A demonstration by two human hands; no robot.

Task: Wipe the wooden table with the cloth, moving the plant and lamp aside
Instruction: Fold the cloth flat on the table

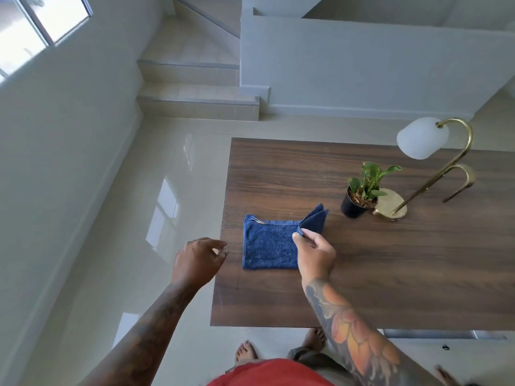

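I can see one wooden table, and on it there is one blue cloth, one little plant in one dark pot, and one gold lamp with one white shade. There are two hands, a left hand and a right hand, and two bare feet on the floor. Behind the table are two steps and one window.

- My left hand hovers, fingers loosely curled, holding nothing.
- My right hand, forearm tattooed, pinches thumb against fingertips.
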